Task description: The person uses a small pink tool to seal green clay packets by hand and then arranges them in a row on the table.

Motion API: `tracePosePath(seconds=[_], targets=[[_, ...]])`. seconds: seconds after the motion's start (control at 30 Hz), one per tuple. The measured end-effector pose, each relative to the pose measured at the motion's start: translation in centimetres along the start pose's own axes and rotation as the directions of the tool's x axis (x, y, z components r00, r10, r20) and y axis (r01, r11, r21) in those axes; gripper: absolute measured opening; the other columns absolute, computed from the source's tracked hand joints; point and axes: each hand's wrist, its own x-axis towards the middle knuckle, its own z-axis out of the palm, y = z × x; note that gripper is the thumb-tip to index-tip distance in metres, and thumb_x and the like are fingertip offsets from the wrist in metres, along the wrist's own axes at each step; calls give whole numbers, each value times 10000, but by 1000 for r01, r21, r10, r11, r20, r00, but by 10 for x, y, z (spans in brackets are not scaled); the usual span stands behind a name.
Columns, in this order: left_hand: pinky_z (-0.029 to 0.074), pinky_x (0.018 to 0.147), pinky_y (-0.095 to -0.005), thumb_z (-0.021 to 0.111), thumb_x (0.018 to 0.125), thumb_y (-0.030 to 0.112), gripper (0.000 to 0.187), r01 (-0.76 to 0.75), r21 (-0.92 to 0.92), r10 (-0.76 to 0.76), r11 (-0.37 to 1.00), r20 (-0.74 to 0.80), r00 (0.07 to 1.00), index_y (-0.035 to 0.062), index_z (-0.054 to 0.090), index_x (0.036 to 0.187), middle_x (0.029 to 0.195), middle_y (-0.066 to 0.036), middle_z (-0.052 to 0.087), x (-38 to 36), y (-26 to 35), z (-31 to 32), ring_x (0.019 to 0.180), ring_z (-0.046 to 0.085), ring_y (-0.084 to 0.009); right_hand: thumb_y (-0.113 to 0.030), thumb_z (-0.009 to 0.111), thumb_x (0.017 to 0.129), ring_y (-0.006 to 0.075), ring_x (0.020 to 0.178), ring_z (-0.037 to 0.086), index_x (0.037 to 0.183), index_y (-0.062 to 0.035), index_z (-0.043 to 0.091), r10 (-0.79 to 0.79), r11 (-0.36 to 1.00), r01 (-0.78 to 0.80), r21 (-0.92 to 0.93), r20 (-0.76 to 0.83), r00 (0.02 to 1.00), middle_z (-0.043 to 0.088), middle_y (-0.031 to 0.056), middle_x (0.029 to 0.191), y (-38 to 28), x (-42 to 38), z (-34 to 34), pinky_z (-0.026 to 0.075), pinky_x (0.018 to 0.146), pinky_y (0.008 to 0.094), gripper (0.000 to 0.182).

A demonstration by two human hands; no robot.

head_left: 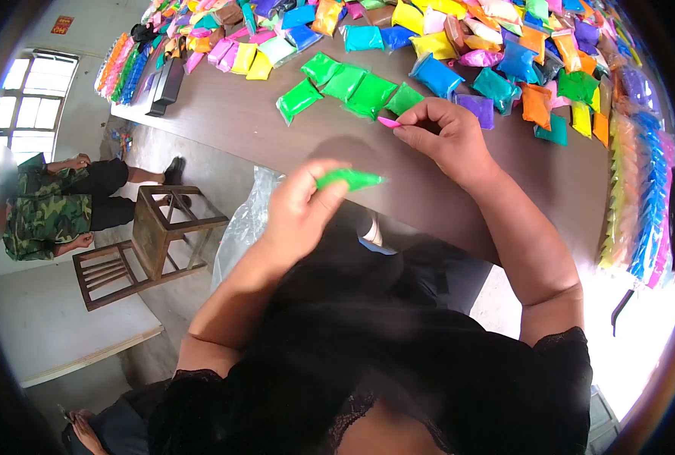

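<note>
My left hand [299, 208] is closed on a green packet [351, 179] near the table's front edge; the packet's right end looks slightly blurred. Over the table, my right hand [445, 142] pinches a small pink piece [389, 122] between thumb and forefinger. Just beyond the pink piece lie several green packets [371, 94] side by side. A purple packet [474, 111] and a blue packet [436, 74] rest on the table past my right hand.
Many coloured packets cover the far side of the brown table [239, 114]. Strips of packets [645, 197] hang at the right. A wooden chair [151, 227], a clear plastic bag [248, 220] and a seated person [49, 199] in camouflage are at left.
</note>
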Motion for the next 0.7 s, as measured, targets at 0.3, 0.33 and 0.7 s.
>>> tracePosePath(seconds=[0.3,0.33,0.7], targets=[[520,747,-248,644,994,175,285,241,-664,-316,708,8,949,14,634,1229,1025,-35,698,15,-11,11,864,647,-89,-121,799,856,53,805,600,1051,-16,720,220,945,-283,162,321,921,681,-15,878,-24,-10,10,483,738,227,236],[518,745,-249,651,990,175,279,246,-679,-330,692,5,944,16,640,1219,1019,-34,698,16,-10,13,854,643,-87,-114,788,866,51,800,599,988,-15,729,220,952,-273,140,306,926,681,-14,848,-23,-10,10,483,727,229,168],[494,977,-372,553,1041,274,420,130,-965,-444,229,16,896,15,507,1368,1242,-111,641,25,9,26,1116,633,-197,-137,741,918,24,718,525,952,-15,719,212,957,-255,137,268,940,633,-54,797,-18,-11,14,440,635,218,129]])
